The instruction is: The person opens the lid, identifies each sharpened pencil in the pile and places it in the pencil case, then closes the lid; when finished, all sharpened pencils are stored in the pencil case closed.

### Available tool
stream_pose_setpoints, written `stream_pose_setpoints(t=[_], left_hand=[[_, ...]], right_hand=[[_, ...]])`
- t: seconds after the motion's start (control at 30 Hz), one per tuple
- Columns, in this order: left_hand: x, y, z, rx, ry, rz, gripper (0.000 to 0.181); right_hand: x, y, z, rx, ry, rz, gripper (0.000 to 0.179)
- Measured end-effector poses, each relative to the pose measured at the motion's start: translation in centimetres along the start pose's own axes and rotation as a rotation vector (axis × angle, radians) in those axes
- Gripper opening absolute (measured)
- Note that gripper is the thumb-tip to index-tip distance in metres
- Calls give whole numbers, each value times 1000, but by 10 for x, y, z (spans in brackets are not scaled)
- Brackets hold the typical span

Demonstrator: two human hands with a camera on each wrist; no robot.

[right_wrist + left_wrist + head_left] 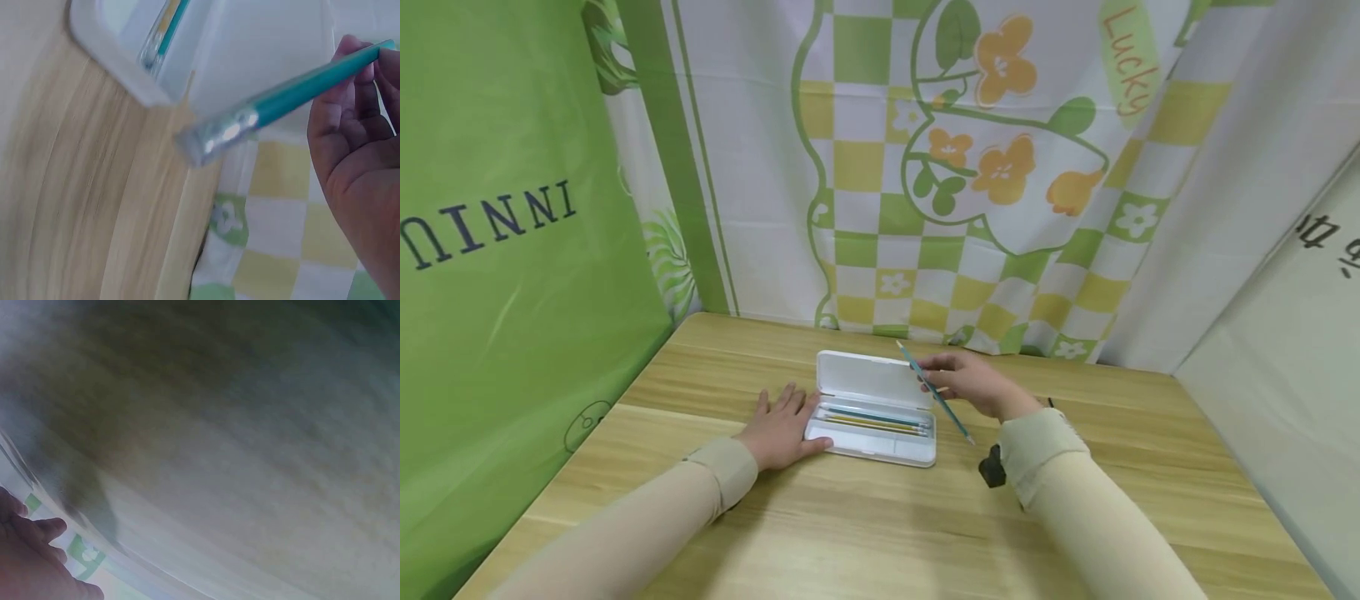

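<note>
**One teal pencil, tilted beside an open box**

The right hand (973,383) pinches a teal pencil (300,90) at a slant beside the right end of the white box (861,442), clear of the other pencils (872,422) in it. The left hand (782,429) lies spread on the counter (880,533), thumb over the box's near left corner. From here, I'd worry about that fingertip hold: a smooth, slim shaft could twist and roll off. Lowered at this slant, an end might snag the raised lid (868,379) or the rim, and a knock could slide the box if the thumb lifts. The box looks like glossy plastic, shallow and round-cornered; the pencil's silver collar shines; the counter shows streaky wood grain.
</note>
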State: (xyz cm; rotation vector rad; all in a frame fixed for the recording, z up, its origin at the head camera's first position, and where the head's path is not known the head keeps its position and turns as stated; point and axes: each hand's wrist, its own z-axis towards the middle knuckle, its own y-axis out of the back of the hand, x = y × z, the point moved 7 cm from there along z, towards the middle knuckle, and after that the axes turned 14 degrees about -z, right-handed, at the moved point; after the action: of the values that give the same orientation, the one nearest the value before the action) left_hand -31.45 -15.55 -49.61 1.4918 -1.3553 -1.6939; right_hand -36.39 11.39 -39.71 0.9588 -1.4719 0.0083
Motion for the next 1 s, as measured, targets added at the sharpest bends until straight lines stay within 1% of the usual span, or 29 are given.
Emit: stream_pose_setpoints(t=[0.2,0.4,0.57,0.63,0.73,0.8,0.93,1.0], left_hand=[[2,-1,2,-11,-15,18,95],[1,0,0,-15,-15,24,92],[-2,4,1,-12,-10,46,93],[-4,5,1,-8,-10,44,93],[-5,5,2,10,0,37,95],[-5,5,2,6,-5,37,95],[-5,6,-1,-3,-12,46,95],[-5,6,-2,-3,-10,47,94]], right_hand=[[16,-25,20,-6,38,-176,36],[27,-48,36,-37,95,-353,34],[33,-61,47,-53,176,-586,26],[35,-66,50,-61,216,-655,25],[37,-73,53,-84,260,-703,24],[36,-77,54,-101,280,-719,23],[32,-85,58,-113,298,-747,22],[28,-88,59,-114,293,-759,21]])
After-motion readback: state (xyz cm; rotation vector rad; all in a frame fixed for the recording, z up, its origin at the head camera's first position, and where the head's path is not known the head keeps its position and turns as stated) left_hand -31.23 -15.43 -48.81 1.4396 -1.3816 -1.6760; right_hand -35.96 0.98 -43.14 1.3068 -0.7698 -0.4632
